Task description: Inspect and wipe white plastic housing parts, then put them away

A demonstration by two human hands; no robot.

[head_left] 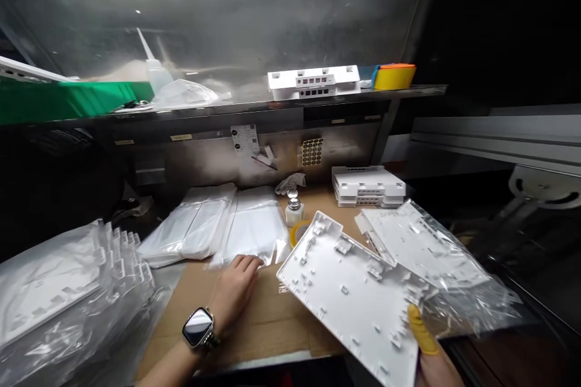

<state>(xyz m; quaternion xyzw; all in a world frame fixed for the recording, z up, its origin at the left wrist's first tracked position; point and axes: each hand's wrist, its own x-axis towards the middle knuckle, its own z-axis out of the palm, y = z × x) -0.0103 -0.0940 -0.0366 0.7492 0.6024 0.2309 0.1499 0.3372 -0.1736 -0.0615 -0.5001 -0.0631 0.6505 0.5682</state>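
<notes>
My right hand (pixel 433 363) grips a white plastic casing (pixel 349 302) at its lower right end. A yellow finger cover is on the thumb, which presses on the casing's inner face; the other fingers are hidden beneath. The casing is tilted, its clips and posts facing up. My left hand (pixel 236 287), a watch on its wrist, is at the near edge of a stack of clear plastic bags (pixel 254 217). Its fingers are bent together on the bag's edge, the thumb mostly hidden. Another bag stack (pixel 193 224) lies to the left.
Bagged casings are piled at left (pixel 54 290) and right (pixel 422 242). A pump bottle (pixel 294 208) and yellow tape roll (pixel 297 231) stand behind the held casing. More white casings (pixel 370 184) are stacked behind. A metal shelf (pixel 254 104) crosses above the cardboard-covered table (pixel 272 326).
</notes>
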